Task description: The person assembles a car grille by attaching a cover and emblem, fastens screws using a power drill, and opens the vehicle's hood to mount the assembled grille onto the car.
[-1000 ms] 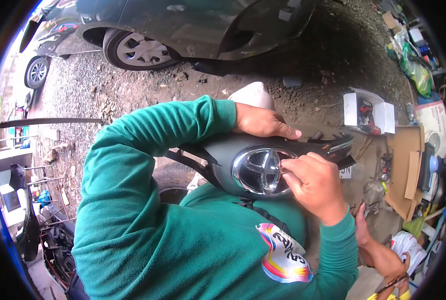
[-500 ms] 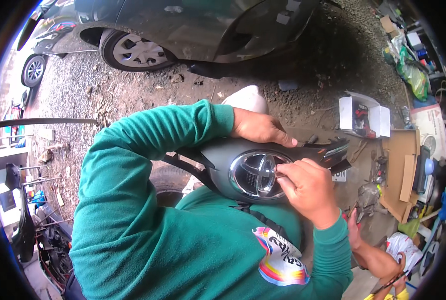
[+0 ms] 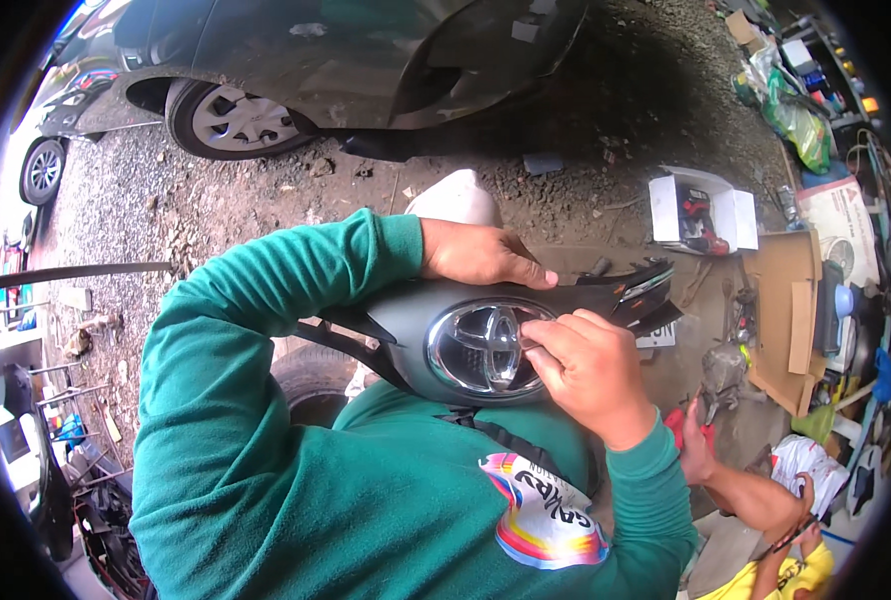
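Across my lap lies a dark grey car grille panel [image 3: 391, 320] with a chrome oval emblem [image 3: 466, 335] set in it. My left hand [image 3: 481, 256] bends over the panel's far edge, its thumb lying along the top and its other fingers curled out of sight. At the right side of the emblem, my right hand [image 3: 596, 372] is closed in a pinch against the chrome rim. Whatever may be between those fingertips is hidden. A slim black trim piece with a clear lamp strip [image 3: 646, 287] sticks out at the panel's right end.
Ahead stands a dark car [image 3: 296, 60]; a tyre [image 3: 311, 385] lies by my left side. An open white box [image 3: 736, 218] holds a red-and-black tool, near flattened cardboard [image 3: 781, 290]. Another person's hand [image 3: 699, 445] and yellow shirt [image 3: 801, 575] are close on my right.
The whole view has shifted, so the scene sits further left. Both hands keep their places on the panel and emblem. More of the other person's yellow shirt shows.
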`<state>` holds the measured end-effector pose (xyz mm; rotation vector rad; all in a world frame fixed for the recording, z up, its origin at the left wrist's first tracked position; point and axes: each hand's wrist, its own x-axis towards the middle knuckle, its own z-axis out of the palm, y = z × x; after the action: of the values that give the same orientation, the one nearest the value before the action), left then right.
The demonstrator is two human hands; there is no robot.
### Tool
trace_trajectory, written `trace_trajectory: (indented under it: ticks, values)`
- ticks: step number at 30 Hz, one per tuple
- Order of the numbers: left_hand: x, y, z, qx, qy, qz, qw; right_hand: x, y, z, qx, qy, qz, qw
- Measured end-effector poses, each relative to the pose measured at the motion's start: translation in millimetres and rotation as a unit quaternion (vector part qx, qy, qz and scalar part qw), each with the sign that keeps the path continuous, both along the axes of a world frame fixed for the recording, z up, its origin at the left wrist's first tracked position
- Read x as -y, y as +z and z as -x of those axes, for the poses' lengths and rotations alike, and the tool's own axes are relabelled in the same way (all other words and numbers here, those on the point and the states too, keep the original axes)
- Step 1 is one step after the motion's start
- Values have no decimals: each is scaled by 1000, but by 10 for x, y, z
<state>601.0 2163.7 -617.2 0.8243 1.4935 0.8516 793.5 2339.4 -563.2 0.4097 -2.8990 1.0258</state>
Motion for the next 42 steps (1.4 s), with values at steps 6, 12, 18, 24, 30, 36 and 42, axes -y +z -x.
trace_trajectory:
  ticks: [6, 12, 18, 24, 30, 36, 42]
  values:
    - [-2, -62, -4, -2, -6, -22, 1000, 4, 5, -4, 7, 2, -1, 1000]
    - [7, 25, -10, 29, -1, -10, 1000, -10, 10, 28, -2, 10, -6, 1000]
    - [19, -4, -8, 96, 9, -6, 995, 18, 14, 5, 5, 5, -17, 1000]
    - [167, 52, 39, 100, -85, -96, 987, 39, -34, 4, -5, -9, 2, 1000]
    - [609, 433, -238, -216, -7, -215, 952, -17, -119, -22, 2, -27, 12, 1000]
    - [821, 425, -500, -375, 52, -204, 903, -67, -92, 9, 9, -15, 23, 1000]
    - [823, 393, -536, -389, 54, -213, 895, -57, -99, 44, -6, -28, 53, 998]
